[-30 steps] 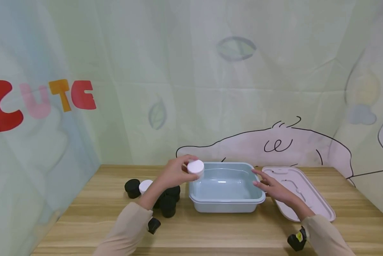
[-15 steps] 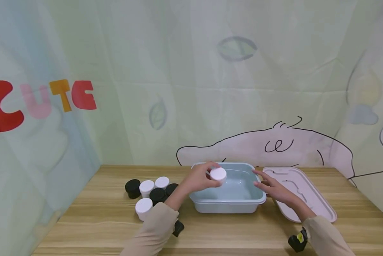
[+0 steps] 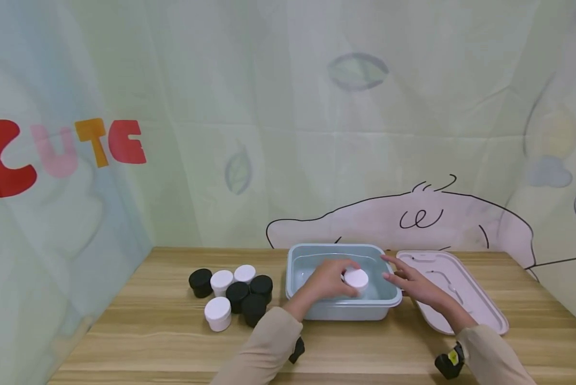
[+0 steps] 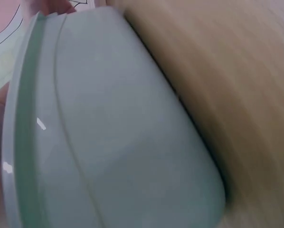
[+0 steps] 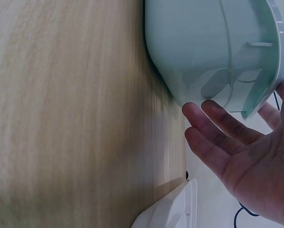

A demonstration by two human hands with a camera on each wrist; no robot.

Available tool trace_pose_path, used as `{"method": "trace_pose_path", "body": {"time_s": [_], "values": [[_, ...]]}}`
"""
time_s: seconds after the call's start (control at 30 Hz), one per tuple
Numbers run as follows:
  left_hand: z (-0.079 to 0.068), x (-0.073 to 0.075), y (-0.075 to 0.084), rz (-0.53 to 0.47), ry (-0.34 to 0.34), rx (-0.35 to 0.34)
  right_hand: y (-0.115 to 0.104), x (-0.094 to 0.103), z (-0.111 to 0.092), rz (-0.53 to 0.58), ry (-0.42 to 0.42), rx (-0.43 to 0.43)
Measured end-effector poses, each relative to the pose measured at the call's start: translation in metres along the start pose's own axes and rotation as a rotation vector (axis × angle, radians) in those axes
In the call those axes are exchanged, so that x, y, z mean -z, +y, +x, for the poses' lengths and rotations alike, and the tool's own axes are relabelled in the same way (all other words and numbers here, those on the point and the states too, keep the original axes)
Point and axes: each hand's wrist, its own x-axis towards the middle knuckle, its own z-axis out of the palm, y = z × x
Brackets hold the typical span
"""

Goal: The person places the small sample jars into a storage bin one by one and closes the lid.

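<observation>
My left hand (image 3: 330,279) grips a small white lidded jar (image 3: 356,279) by its sides, low inside the light blue plastic bin (image 3: 345,311). In the left wrist view the bin's outer wall (image 4: 113,114) covers most of the picture, and the jar is hidden. At the bin's right end, my right hand (image 3: 415,283) rests at the rim with its fingers extended and spread. The right wrist view has those fingers (image 5: 218,135) beside the bin's end wall (image 5: 194,42), the thumb side up at the rim.
Left of the bin stand several jars, some black (image 3: 254,309) and some white (image 3: 217,313), close together on the wooden table (image 3: 148,331). A pale pink lid (image 3: 480,305) lies right of the bin, partly under the right forearm. A printed curtain (image 3: 288,133) hangs behind the table.
My left hand has carried the white jar rightward and down, from above the bin's left rim into the bin. The jars at the left are now uncovered. My right hand has stayed at the rim.
</observation>
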Motion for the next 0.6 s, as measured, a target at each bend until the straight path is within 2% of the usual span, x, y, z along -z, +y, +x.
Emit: {"method": "trace_pose_path", "body": {"time_s": [0.33,0.6], "values": [[0.014,-0.02,0.013,0.152,-0.065,0.058,0.0,0.001,-0.002,0.0,-0.006,0.001],[0.023,-0.028,0.016,0.157,-0.107,0.103,-0.002,0.0,-0.002,0.003,0.001,-0.005]]}}
